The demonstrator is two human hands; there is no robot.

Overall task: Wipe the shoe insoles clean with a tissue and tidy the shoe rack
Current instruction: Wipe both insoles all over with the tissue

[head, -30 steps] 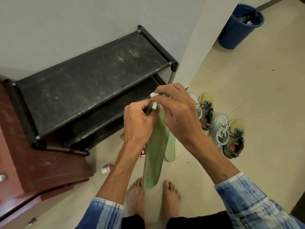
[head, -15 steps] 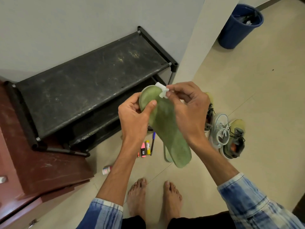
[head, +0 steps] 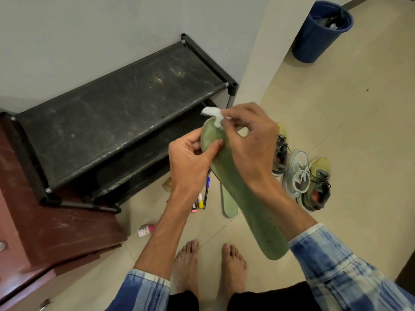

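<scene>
My left hand [head: 190, 158] grips the top end of a green insole [head: 247, 205], thumb pressed on its upper face. The insole slants down to the right, its lower end passing under my right forearm. A small white tissue [head: 213, 115] is pinched in my right hand [head: 249, 142] and touches the insole's upper tip. A second, paler green insole [head: 228, 202] lies on the floor below. The black shoe rack [head: 116, 122] stands against the wall to the left, its top shelf dusty and bare.
Sneakers [head: 301, 176] sit in a cluster on the tiled floor to the right. Markers and a pen [head: 202, 198] and a small bottle [head: 146, 230] lie by the rack's foot. A brown wooden cabinet [head: 45, 232] is at left, a blue bin [head: 321, 30] far right.
The insole has swung from hanging edge-on to face-up, slanting lower right. My right hand with the tissue has moved onto the insole's top end.
</scene>
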